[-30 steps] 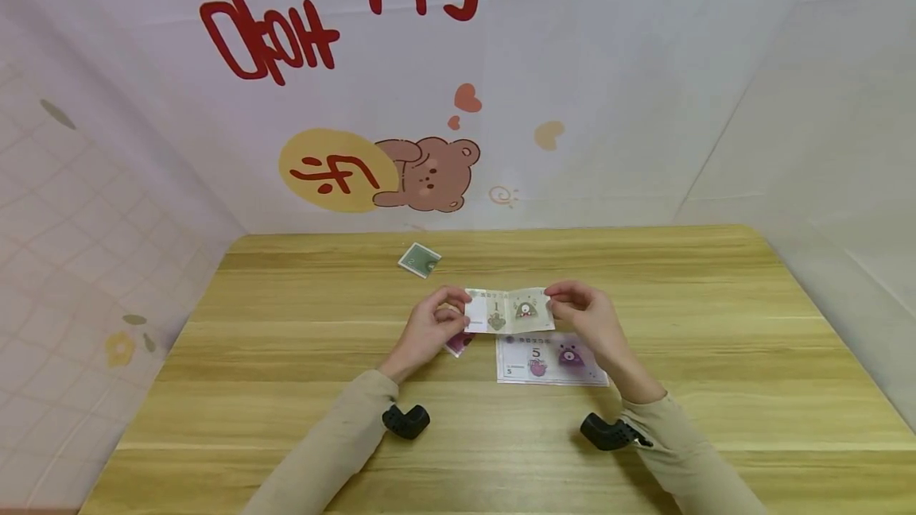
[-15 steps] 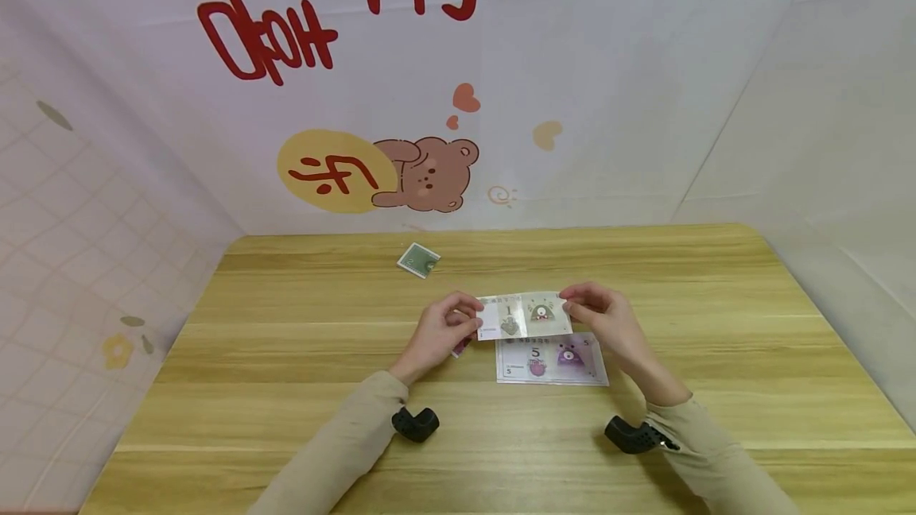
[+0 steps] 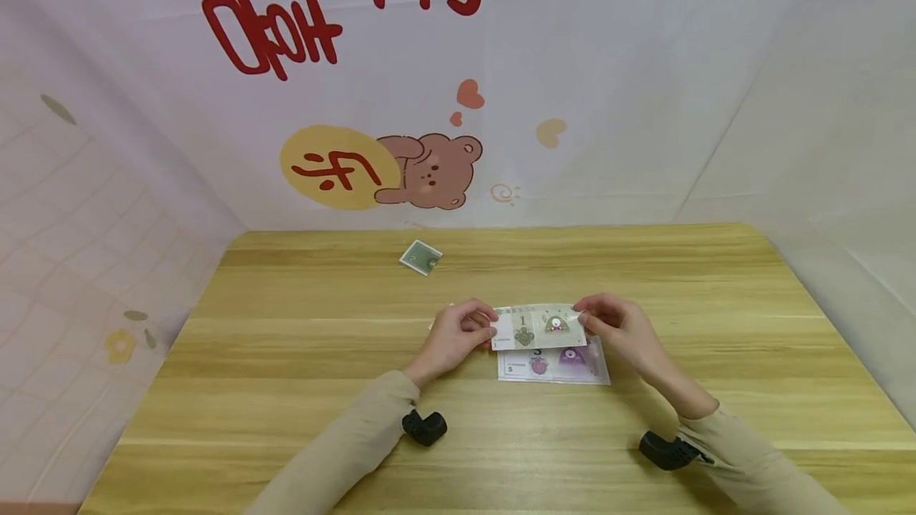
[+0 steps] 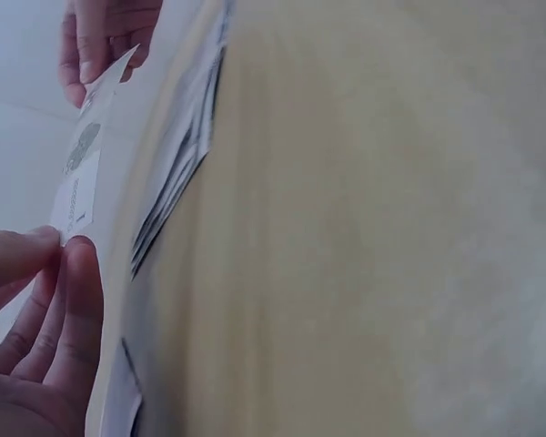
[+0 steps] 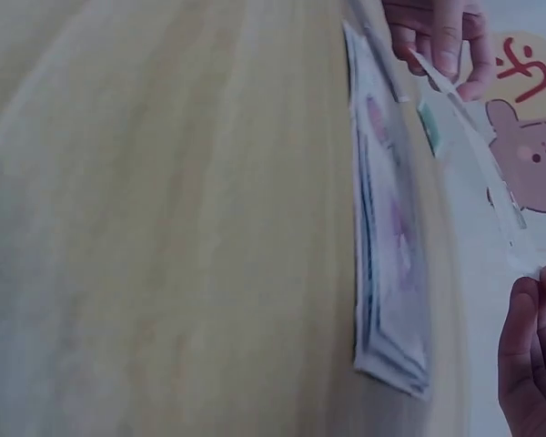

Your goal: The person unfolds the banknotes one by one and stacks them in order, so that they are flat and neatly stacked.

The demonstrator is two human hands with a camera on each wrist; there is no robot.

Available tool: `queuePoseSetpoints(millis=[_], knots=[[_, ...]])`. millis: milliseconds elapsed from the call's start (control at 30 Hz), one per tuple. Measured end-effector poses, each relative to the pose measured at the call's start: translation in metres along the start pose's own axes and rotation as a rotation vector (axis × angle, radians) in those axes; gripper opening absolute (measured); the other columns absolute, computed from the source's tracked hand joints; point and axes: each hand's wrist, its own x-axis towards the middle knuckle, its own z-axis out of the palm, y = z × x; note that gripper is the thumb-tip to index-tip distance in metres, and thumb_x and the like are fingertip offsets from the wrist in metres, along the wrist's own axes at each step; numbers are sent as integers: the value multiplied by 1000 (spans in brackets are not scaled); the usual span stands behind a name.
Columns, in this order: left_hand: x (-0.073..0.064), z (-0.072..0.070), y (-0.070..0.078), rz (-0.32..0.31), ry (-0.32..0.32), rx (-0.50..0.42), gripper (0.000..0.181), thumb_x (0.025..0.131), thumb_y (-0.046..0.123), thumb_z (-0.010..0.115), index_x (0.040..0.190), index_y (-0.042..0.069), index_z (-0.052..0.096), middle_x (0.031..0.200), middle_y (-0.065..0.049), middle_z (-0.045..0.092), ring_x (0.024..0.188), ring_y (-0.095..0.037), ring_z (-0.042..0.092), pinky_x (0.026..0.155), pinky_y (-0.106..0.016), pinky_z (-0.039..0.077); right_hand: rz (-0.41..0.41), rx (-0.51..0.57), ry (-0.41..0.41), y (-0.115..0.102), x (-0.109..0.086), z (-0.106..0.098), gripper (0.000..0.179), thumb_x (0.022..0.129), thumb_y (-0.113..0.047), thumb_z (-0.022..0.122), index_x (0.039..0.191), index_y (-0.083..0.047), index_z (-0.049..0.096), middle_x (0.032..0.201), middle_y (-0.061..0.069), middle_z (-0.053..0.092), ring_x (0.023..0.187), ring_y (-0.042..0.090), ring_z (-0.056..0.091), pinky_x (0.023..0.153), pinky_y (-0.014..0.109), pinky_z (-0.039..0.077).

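A pale green play banknote (image 3: 538, 327) marked 1 is stretched out between both hands. My left hand (image 3: 454, 336) pinches its left end between thumb and fingers. At the other end, my right hand (image 3: 630, 332) pinches the upper right corner. The note is held up off the table and overlaps a stack of play banknotes (image 3: 554, 370) in the head view, whose top one is purple and marked 5. Seen from the right wrist, the stack (image 5: 387, 228) lies flat with its layered edges showing, and the held note (image 5: 482, 155) slants above it.
A small folded green note (image 3: 421, 257) lies near the back of the wooden table (image 3: 322, 435). Another piece of paper (image 4: 121, 396) is partly in view low in the left wrist view. A white cloth backdrop (image 3: 630, 102) with a printed bear hangs behind the table.
Both hands have moved right and a little nearer with the 1 note, which now looks flatter at its middle crease and covers the stack's upper part. The small pink note has become hidden behind my left hand.
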Motion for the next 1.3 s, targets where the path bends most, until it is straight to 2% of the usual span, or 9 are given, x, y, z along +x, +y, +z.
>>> queuePoseSetpoints(millis=[133, 333, 600, 733, 867, 1000, 1300], knots=[[2, 5, -11, -1, -15, 38, 15, 85, -11, 66, 100, -8, 63, 81, -20, 65, 70, -39, 64, 64, -47, 56, -47, -67, -8, 5, -5, -3, 12, 91, 1, 63, 102, 4, 66, 85, 11, 66, 72, 17, 62, 63, 24, 53], [1, 13, -9, 6, -52, 104, 12, 85, -9, 67, 97, -5, 65, 78, -13, 66, 66, -28, 66, 60, -34, 57, -117, -132, -4, 12, -14, -6, 10, 89, 3, 64, 98, 3, 67, 82, 7, 66, 70, 12, 61, 63, 19, 50], [1, 21, -6, 14, -63, 209, 10, 85, -7, 68, 94, -3, 66, 73, -6, 64, 60, -13, 61, 56, -24, 54, -121, -175, -12, 18, -22, -11, 12, 89, 2, 66, 100, 0, 67, 82, 3, 65, 69, 9, 57, 60, 20, 47], [1, 22, -5, 38, -76, 292, 10, 84, -3, 70, 93, 0, 67, 73, -3, 63, 60, -5, 57, 56, -20, 49, -112, -191, -30, 20, -25, -13, 12, 88, 4, 66, 99, -1, 66, 80, 3, 63, 67, 8, 55, 56, 21, 45], [1, 23, -5, 75, -83, 372, 10, 83, -1, 72, 92, 2, 67, 73, -2, 63, 61, -4, 55, 58, -19, 47, -94, -219, -44, 21, -26, -12, 13, 87, 5, 66, 97, -2, 66, 78, 2, 63, 65, 7, 54, 55, 22, 45], [2, 24, -5, 94, -88, 406, 10, 82, -2, 72, 90, 1, 68, 72, -3, 63, 61, -5, 55, 59, -20, 46, -84, -251, -62, 23, -25, -10, 12, 87, 6, 65, 96, -2, 66, 78, 1, 63, 65, 7, 54, 56, 22, 45], [5, 25, -5, 82, -115, 469, 8, 82, 1, 74, 88, 2, 69, 73, 0, 61, 65, -6, 54, 61, -20, 45, -80, -335, -102, 25, -23, -9, 14, 86, 3, 68, 97, -5, 66, 77, -3, 63, 66, 7, 56, 58, 24, 47]])
